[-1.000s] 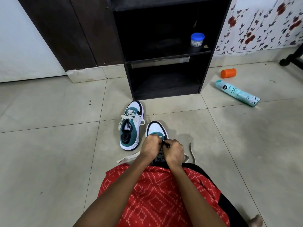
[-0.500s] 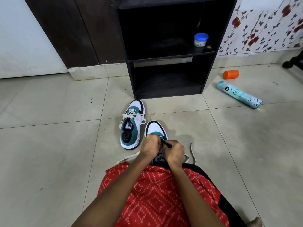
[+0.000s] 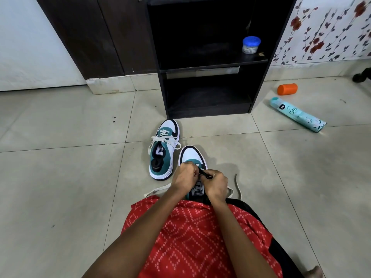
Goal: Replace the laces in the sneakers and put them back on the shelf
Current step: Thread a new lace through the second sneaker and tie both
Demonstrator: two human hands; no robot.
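Two white, teal and black sneakers stand on the tiled floor before a black shelf unit (image 3: pixel 259 81). The left sneaker (image 3: pixel 163 151) carries a white lace tied across its tongue. Just in front of my lap stands the right sneaker (image 3: pixel 192 155), mostly covered by my hands. My left hand (image 3: pixel 185 177) is curled over its eyelets. My right hand (image 3: pixel 215 183) pinches a thin black lace (image 3: pixel 205 174) that runs between both hands. A loose white lace (image 3: pixel 237 186) lies on the floor around the sneaker's heel.
A blue-lidded jar (image 3: pixel 251 44) sits on the shelf unit's middle board. To the right on the floor lie an orange cap (image 3: pixel 287 89) and a teal spray can (image 3: pixel 297 114). My red patterned clothing fills the foreground. A dark wooden panel stands left of the shelf.
The camera has shifted slightly, so the scene sits a little further right. My hands stay on the right sneaker with the black lace, barely moved.
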